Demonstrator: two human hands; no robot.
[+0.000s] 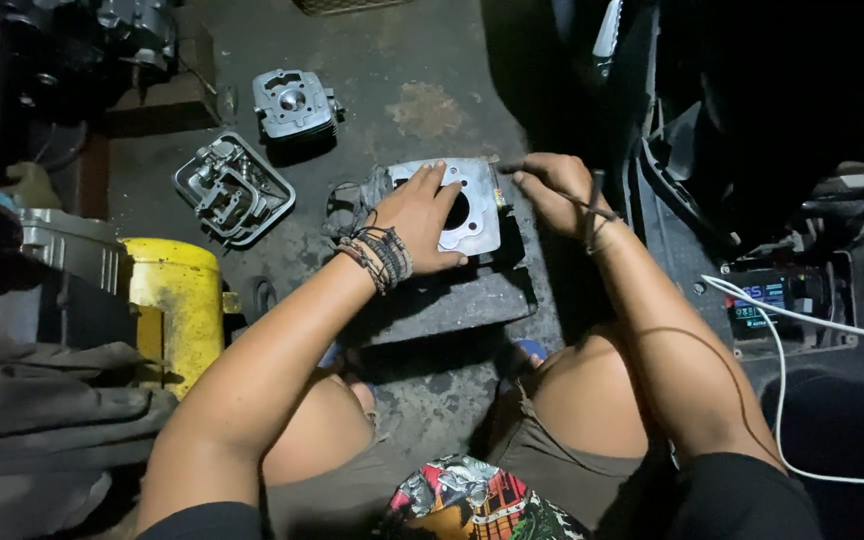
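Note:
A grey metal engine cylinder block (474, 212) with a round bore lies on a dark slab (452, 300) on the floor in front of me. My left hand (420, 218), with braided bracelets on the wrist, rests flat on the block's top face and holds it down. My right hand (552, 188) sits at the block's right edge and grips a thin dark tool (512, 168) whose tip touches the block's upper right corner.
A finned cylinder head (294, 103) and a valve cover (234, 189) lie on the concrete floor to the upper left. A yellow container (174, 290) and a grey metal box (70, 245) stand at left. A white cable (782, 370) and a lit device (767, 300) are at right.

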